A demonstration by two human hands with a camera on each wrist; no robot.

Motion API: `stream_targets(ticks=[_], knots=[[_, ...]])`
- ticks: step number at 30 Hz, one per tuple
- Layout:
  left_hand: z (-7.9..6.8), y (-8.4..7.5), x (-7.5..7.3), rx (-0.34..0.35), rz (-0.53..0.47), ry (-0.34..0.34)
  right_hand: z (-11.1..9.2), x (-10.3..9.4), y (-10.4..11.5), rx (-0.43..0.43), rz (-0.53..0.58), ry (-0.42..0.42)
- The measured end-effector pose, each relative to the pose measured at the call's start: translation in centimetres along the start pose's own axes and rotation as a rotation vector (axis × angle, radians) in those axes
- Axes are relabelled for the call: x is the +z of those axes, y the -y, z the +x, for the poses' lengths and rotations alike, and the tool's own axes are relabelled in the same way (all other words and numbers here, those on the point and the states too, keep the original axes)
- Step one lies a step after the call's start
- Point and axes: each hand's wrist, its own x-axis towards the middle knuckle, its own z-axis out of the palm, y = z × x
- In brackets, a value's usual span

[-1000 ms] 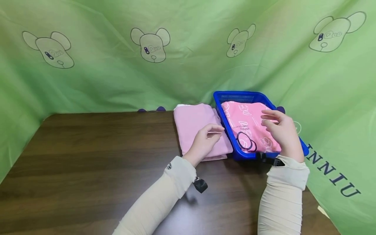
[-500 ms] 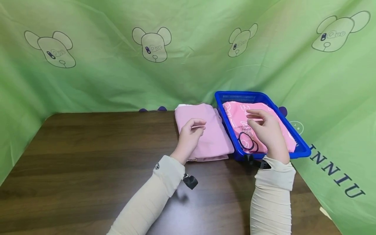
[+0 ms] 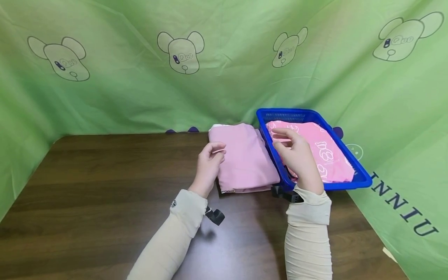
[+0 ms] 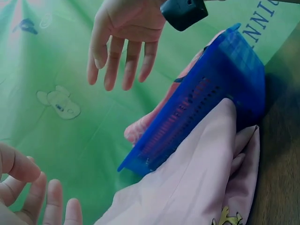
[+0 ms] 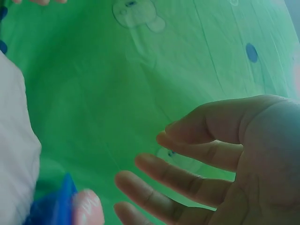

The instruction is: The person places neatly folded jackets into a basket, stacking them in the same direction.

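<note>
Head view: a folded bright pink cloth (image 3: 332, 153) with white print lies inside a blue basket (image 3: 346, 186) at the right of a dark wooden table (image 3: 105, 202). A folded pale pink cloth (image 3: 245, 159) lies on the table just beside the basket's left side. Judging by this layout, the bright pink cloth looks settled in place, while the pale one is outside the basket; whether it needs more handling cannot be told. The left hand (image 3: 209, 163) is by the pale cloth's left edge, its grip narrow and holding nothing. The right hand (image 3: 297, 155) is over the left part of the basket, fingers loosely bent, also holding nothing. Compared with the earlier frames, both hands have shifted to the person's left, uncovering more of the bright cloth's right side; basket and cloths stay put.

Left wrist view: the left hand's fingertips are close together with nothing pinched. The right hand hangs with fingers straight, apart from the basket.

Right wrist view: the right hand's fingers are spread, the gap moderate and holding nothing, against a green sheet. Slivers of basket and both cloths show at lower left.
</note>
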Motion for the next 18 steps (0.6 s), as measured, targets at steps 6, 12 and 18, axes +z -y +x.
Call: stream_targets(ticks=[6, 12, 18], knots=[[-0.4, 0.5, -1.3, -0.009, 0.020, -0.039, 0.2, 2.3, 0.0, -0.041, -0.005, 0.034], [-0.3, 1.1, -2.3, -0.002, 0.044, -0.077, 0.5, 4.2, 0.2, -0.048, -0.023, 0.102], [0.1, 1.6, -3.0, -0.015, 0.085, -0.086, 1.0, 5.7, -0.4, -0.033, -0.151, 0.144]])
